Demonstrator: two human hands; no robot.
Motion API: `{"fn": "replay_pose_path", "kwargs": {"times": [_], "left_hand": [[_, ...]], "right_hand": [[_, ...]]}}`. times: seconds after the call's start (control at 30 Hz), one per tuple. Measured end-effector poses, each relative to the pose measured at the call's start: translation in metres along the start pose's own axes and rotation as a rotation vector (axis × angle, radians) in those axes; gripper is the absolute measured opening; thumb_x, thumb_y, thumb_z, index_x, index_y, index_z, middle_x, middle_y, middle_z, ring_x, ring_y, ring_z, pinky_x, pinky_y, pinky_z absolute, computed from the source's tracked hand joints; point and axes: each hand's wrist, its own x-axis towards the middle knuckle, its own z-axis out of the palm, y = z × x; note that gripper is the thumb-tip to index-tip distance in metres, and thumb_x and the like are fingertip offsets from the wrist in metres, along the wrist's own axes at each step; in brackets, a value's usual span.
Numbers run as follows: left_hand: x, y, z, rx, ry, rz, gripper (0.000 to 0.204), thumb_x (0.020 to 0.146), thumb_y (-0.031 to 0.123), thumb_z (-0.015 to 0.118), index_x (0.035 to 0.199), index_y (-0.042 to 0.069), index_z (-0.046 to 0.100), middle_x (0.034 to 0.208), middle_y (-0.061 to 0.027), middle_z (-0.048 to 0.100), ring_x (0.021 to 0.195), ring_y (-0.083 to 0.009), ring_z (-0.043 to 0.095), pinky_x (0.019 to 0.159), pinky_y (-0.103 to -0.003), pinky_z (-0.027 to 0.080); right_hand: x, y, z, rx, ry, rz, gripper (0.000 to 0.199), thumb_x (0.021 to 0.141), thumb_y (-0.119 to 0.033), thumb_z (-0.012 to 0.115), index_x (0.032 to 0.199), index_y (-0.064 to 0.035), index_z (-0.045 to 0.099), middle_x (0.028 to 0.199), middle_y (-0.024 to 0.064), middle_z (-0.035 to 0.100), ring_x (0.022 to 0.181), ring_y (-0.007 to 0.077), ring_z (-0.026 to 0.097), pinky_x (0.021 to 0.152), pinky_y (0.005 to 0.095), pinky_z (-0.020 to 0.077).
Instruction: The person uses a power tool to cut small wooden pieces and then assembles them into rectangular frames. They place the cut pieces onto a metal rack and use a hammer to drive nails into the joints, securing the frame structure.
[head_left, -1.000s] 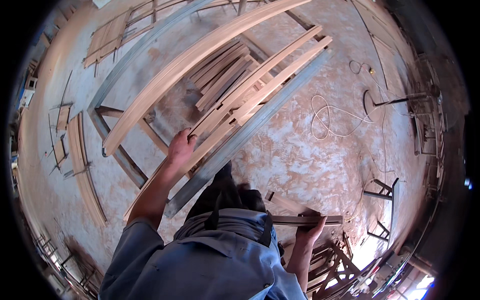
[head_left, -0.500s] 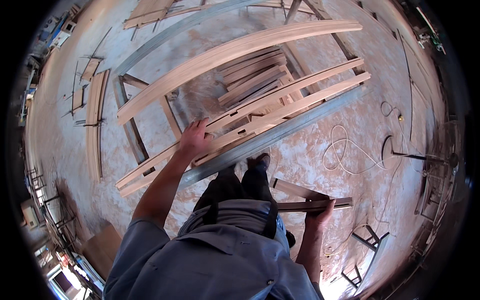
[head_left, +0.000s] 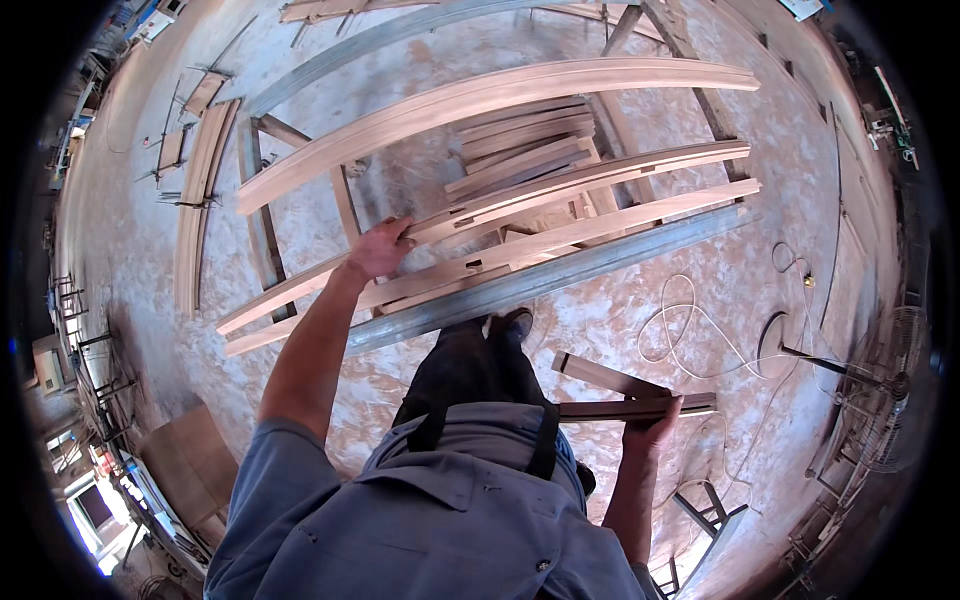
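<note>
My left hand (head_left: 380,249) is closed over the middle long wooden rail (head_left: 600,178), a pale piece with slots cut in it. A second slotted rail (head_left: 560,236) lies nearer to me, with a gap between the two. Farther off, a third long wooden rail (head_left: 500,94) runs roughly alongside them. All three rest across a metal stand (head_left: 470,298). Low on my right, away from the stand, my right hand (head_left: 655,427) grips short brown wood pieces (head_left: 610,410), one level and grooved, the other angled off it. My palm and fingers partly hide where they meet.
Under the rails lies a stack of boards (head_left: 525,140). More long boards (head_left: 205,200) lie on the floor to the left. At right are a looped pale cable (head_left: 665,335) and a standing fan (head_left: 890,385). A brown panel (head_left: 188,458) sits at lower left.
My left hand has shifted the middle rail away from the near one, widening the gap, and its slotted face looks turned. My right hand still holds the short pieces. The view has shifted slightly.
</note>
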Motion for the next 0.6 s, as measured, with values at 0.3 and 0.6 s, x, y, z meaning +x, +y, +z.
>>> {"fn": "replay_pose_path", "kwargs": {"times": [0.3,0.6], "left_hand": [[-0.002,0.008,0.000,-0.041,0.028,-0.037,0.039,0.088,0.020,0.061,0.124,0.005,0.055,0.108,-0.0179,0.061,0.101,-0.0364,0.060,0.087,-0.044,0.047],[-0.010,0.013,0.008,0.048,0.100,-0.022,0.044,0.084,0.018,0.062,0.125,0.004,0.054,0.109,-0.0175,0.060,0.103,-0.0374,0.058,0.092,-0.046,0.045]], "right_hand": [[0.004,0.021,0.031,-0.070,-0.013,0.051,0.044,0.092,-0.056,0.052,0.100,-0.0125,0.058,0.094,0.0074,0.063,0.089,0.0272,0.060,0.084,0.0495,0.0477],[0.005,0.036,0.040,-0.003,0.039,0.084,0.039,0.092,-0.051,0.058,0.104,-0.0137,0.057,0.099,0.0051,0.059,0.096,0.0256,0.058,0.090,0.0485,0.0468]]}}
